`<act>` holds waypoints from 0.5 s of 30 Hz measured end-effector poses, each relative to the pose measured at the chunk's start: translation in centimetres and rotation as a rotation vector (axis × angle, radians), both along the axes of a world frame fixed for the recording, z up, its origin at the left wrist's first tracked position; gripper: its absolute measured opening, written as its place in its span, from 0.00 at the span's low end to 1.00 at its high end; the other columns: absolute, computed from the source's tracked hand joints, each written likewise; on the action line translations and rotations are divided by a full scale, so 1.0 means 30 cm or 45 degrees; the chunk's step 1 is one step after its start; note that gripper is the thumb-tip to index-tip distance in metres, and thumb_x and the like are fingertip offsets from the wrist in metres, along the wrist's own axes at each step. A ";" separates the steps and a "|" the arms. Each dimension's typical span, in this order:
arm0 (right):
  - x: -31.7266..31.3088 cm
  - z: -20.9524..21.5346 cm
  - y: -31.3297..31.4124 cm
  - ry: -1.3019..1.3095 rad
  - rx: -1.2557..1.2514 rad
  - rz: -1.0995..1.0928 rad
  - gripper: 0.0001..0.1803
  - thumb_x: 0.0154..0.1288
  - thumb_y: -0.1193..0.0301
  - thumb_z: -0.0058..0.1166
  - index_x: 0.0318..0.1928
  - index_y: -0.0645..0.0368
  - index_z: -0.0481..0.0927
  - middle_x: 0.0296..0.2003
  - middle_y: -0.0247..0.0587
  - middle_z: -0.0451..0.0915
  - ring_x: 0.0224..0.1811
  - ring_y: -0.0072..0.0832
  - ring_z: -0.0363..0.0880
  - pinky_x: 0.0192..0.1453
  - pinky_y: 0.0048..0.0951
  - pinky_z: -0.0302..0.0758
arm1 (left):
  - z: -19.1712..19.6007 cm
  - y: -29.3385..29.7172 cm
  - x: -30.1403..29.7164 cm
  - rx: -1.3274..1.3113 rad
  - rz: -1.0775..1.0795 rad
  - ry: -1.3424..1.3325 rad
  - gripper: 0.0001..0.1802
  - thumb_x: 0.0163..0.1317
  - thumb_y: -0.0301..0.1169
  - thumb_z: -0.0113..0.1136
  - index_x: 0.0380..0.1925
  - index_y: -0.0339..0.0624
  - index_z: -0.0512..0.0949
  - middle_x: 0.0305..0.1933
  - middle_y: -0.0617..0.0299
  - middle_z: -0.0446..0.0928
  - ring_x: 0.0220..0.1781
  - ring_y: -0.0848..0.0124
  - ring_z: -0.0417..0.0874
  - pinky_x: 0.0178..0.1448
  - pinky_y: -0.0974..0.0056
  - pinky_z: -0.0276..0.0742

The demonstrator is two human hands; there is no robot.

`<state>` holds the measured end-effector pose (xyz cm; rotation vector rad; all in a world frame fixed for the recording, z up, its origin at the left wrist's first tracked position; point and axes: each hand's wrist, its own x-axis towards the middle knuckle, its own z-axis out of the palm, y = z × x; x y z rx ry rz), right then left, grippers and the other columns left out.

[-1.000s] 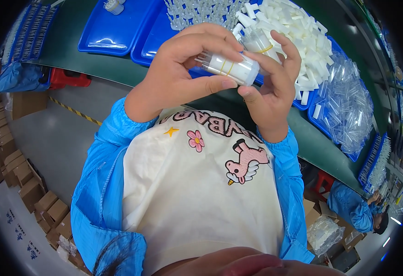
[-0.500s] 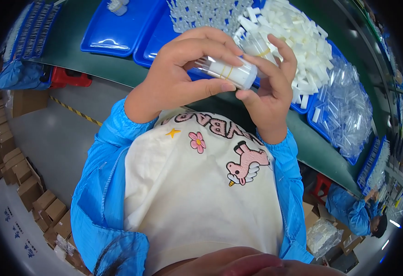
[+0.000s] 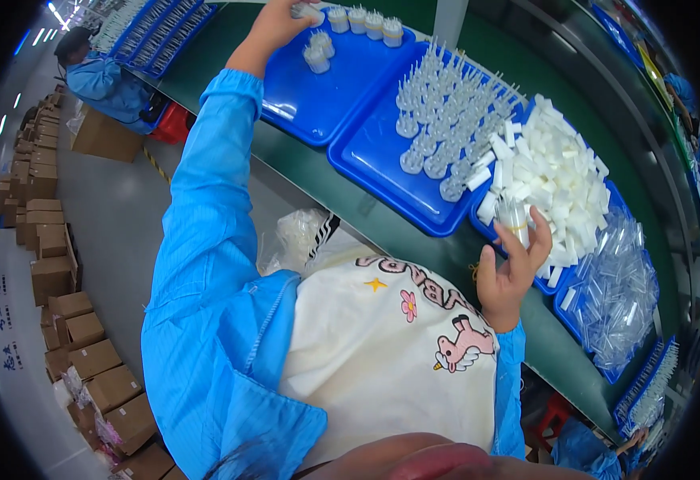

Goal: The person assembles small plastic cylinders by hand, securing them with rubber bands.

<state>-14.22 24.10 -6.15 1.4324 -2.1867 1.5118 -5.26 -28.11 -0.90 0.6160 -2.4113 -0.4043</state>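
My left hand is stretched out over the far edge of the left blue tray, its fingers closed round a small clear cylinder with white inside. Several similar white-filled cylinders with thin prongs on top stand along that tray's far edge, and a few more stand nearer. At the white pile, my right hand has its fingers bent round a clear cylinder with a yellow band. Its index finger and thumb are apart.
A middle blue tray holds many clear round-based pieces with pointed tips. White oblong pieces heap in a tray beside it, then clear plastic tubes. Co-workers in blue sit at far left and lower right. Cardboard boxes line the floor.
My hands have parted. The left has carried its cylinder from in front of my chest to the left tray's far edge; the right has lowered, still holding the banded cylinder.
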 end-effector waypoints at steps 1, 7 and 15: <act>0.000 -0.016 -0.002 0.031 -0.004 -0.007 0.16 0.58 0.75 0.61 0.49 0.61 0.84 0.66 0.56 0.59 0.68 0.52 0.63 0.69 0.48 0.65 | -0.007 -0.047 -0.017 -0.019 0.006 0.008 0.20 0.49 0.26 0.66 0.46 0.41 0.82 0.43 0.52 0.83 0.45 0.57 0.84 0.50 0.57 0.79; 0.010 -0.044 0.016 0.162 0.055 -0.083 0.16 0.57 0.77 0.59 0.47 0.58 0.84 0.66 0.58 0.60 0.69 0.53 0.62 0.69 0.48 0.65 | -0.137 -0.239 -0.122 -0.159 0.041 -0.454 0.29 0.49 0.29 0.77 0.54 0.47 0.80 0.53 0.53 0.81 0.55 0.56 0.83 0.59 0.56 0.80; 0.010 -0.051 0.012 0.184 0.055 -0.115 0.15 0.57 0.78 0.58 0.46 0.58 0.85 0.65 0.59 0.61 0.67 0.53 0.63 0.68 0.48 0.65 | -0.201 -0.272 -0.193 -0.116 -0.032 -0.590 0.34 0.44 0.34 0.81 0.54 0.44 0.79 0.56 0.50 0.80 0.55 0.52 0.82 0.60 0.56 0.78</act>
